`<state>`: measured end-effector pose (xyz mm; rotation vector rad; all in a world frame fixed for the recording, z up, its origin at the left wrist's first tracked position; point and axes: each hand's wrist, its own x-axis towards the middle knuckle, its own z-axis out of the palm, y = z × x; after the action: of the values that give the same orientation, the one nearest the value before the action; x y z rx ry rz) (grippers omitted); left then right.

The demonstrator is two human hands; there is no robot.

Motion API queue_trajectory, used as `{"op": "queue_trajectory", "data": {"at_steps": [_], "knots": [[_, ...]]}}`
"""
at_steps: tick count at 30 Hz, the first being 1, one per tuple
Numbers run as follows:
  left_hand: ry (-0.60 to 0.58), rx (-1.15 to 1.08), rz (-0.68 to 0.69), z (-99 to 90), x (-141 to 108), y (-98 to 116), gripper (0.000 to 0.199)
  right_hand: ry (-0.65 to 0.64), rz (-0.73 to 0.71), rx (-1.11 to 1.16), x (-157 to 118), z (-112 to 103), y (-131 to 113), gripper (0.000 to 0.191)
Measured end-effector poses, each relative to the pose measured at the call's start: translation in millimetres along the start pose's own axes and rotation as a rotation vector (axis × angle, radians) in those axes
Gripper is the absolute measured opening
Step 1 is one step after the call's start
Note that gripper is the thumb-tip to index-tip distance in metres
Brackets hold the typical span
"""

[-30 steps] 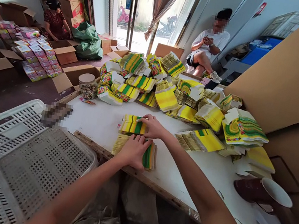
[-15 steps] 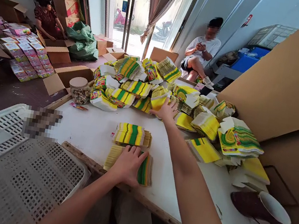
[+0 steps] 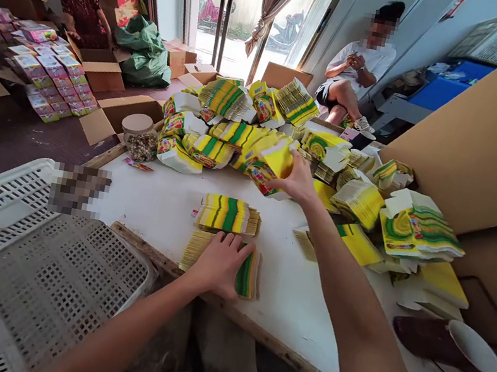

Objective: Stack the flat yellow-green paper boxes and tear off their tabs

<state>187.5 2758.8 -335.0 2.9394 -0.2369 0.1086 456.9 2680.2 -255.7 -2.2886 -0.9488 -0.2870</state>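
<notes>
My left hand (image 3: 220,268) lies over a fanned row of flat yellow-and-green printed cartons (image 3: 248,276) near the table's front edge, fingers and thumb gripping it. A second row of the same cartons (image 3: 224,214) lies just beyond, apart from my hand. Further out, my right hand (image 3: 298,179) has its thumb and fingers closed round a bundle of flat yellow cartons (image 3: 272,158), tilted at the front of the heap. That heap of carton bundles (image 3: 225,102) spreads across the back of the white table (image 3: 154,201). Part of the held bundle is blurred.
A white plastic crate (image 3: 70,270) stands at the left front. A lidded jar (image 3: 140,138) sits by the heap, a dark mug (image 3: 446,343) lies at right. Large cardboard (image 3: 479,130) leans on the right. Two people, one at left (image 3: 84,13), one seated behind (image 3: 358,70).
My right hand has closed on a yellow carton bundle and lifted or tilted it out of the heap. My left hand keeps its place on the near row. The camera view has shifted slightly.
</notes>
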Motion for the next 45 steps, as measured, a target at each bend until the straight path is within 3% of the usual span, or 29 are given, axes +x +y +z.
{"op": "queue_trajectory", "data": {"at_steps": [4, 7, 10, 14, 22, 32, 40, 45], "knots": [[0.025, 0.023, -0.014, 2.4, -1, 2, 0.108, -0.272, -0.371, -0.086, -33, -9, -57, 0.115], [0.049, 0.045, -0.018, 5.1, -5, 3, 0.11, -0.547, -0.441, -0.253, -54, 11, -90, 0.117], [0.064, 0.062, -0.023, 6.9, -8, 4, 0.11, -0.631, -0.43, -0.376, -65, 29, -100, 0.121], [0.063, 0.071, -0.032, 6.8, -10, 5, 0.112, -0.561, -0.434, -0.41, -72, 33, -94, 0.121], [0.061, 0.1, -0.037, 4.4, -11, 7, 0.111, -0.265, -0.386, -0.501, -103, 35, -73, 0.1], [0.059, 0.088, -0.032, 7.1, -11, 5, 0.105, -0.081, -0.42, -0.508, -121, 47, -67, 0.088], [0.055, 0.077, -0.016, 6.9, -9, 6, 0.1, -0.096, -0.568, -0.519, -123, 61, -43, 0.062], [0.082, 0.087, -0.011, 8.2, -10, 5, 0.103, -0.085, -0.52, -0.541, -116, 68, -46, 0.069]]}}
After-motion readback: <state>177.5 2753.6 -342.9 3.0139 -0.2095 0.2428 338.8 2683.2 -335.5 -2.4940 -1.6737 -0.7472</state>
